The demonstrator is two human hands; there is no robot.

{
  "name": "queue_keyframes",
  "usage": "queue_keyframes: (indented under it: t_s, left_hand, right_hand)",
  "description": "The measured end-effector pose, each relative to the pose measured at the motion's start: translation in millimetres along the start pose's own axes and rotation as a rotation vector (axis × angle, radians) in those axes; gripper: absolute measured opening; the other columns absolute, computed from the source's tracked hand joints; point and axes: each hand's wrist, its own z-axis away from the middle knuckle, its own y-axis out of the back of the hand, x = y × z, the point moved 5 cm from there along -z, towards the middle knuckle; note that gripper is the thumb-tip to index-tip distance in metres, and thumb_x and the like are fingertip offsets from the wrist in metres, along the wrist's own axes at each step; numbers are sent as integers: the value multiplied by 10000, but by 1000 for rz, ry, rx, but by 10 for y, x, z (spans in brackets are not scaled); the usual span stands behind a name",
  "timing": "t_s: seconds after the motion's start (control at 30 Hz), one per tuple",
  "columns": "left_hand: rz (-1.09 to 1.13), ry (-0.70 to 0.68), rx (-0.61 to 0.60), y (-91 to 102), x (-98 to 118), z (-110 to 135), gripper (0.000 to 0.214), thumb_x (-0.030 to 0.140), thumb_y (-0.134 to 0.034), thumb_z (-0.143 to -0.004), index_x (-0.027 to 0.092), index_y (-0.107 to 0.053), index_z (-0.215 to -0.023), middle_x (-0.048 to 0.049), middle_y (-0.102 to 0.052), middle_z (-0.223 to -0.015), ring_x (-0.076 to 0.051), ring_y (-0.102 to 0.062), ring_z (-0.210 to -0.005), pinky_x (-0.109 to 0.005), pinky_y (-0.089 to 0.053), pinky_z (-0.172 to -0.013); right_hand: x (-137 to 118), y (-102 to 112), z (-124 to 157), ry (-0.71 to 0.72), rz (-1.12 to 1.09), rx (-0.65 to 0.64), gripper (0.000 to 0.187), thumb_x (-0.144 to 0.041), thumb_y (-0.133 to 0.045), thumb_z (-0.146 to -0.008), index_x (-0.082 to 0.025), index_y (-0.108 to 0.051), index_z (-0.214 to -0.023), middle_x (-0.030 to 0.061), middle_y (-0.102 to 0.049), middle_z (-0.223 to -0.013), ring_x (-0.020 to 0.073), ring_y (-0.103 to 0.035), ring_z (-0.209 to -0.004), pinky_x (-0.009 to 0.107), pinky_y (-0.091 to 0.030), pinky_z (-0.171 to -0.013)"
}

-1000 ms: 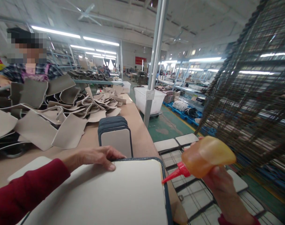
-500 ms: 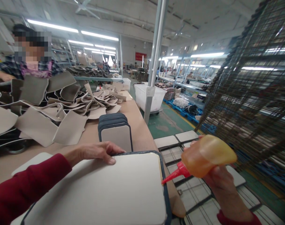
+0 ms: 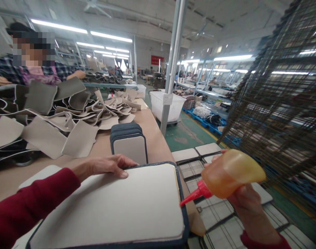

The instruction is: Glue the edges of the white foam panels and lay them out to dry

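Note:
A large white rectangular pad with a dark blue rim (image 3: 121,204) lies on the brown table (image 3: 152,138) right in front of me. My left hand (image 3: 108,165) rests on its far edge, fingers curled down over the rim. My right hand (image 3: 242,200) grips an amber squeeze bottle (image 3: 230,173) with a red nozzle. The nozzle tip touches the pad's right edge. A stack of smaller blue-rimmed pads (image 3: 129,143) stands just beyond my left hand.
A heap of beige cut pieces (image 3: 69,117) covers the table's left and far part. A person in a plaid shirt (image 3: 35,71) works behind it. A wire rack (image 3: 282,103) stands at right, with wire trays holding white pads (image 3: 199,155) below. A metal post (image 3: 173,65) and white bin (image 3: 168,107) stand beyond.
The view has shifted slightly, with the pad lying a little higher in the picture. Both hands keep their grip and place; the nozzle stays at the pad's right edge.

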Motion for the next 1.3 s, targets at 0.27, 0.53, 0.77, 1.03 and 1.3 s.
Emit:
queue_keyframes:
  t_s: [0.27,0.53,0.77,1.03,1.3]
  left_hand:
    - [35,12,34,4,-25,27,466,236,-621,-765,169,-566,-1223,-73,-655,-1110,-247,-619,-973,-324,-480,-852]
    - [37,23,60,0,-43,55,493,242,-617,-764,192,-547,-1250,-69,-651,-1121,-261,-606,-1008,-341,-480,-857]
    - [26,11,80,26,-69,71,488,245,-619,-764,194,-554,-1245,-62,-646,-1138,-260,-606,-1003,-329,-474,-864]
    - [31,-27,99,102,-172,100,484,199,-597,-783,179,-532,-1262,-70,-634,-1166,-228,-621,-960,-308,-470,-862]
    - [154,-61,126,144,-261,115,518,163,-578,-801,194,-479,-1309,-94,-623,-1183,-243,-611,-1020,-320,-470,-876]
  right_hand:
    - [32,74,45,19,6,-25,741,-379,-771,-594,-277,-481,-1268,100,-577,-1117,328,-619,-964,491,-523,-799]
    - [19,51,120,-5,-30,-1,801,-368,-794,-553,-260,-477,-1280,113,-566,-1110,327,-590,-981,487,-491,-834]
    - [0,70,152,-16,61,47,808,-443,-801,-531,-298,-491,-1262,107,-591,-1126,326,-600,-985,479,-513,-823]
    - [-16,30,241,-32,84,81,604,-456,-753,-620,-304,-560,-1172,108,-660,-1034,310,-660,-879,465,-535,-806]
    - [82,160,287,105,149,160,456,-453,-699,-687,-332,-580,-1110,40,-694,-917,265,-637,-956,446,-511,-879]
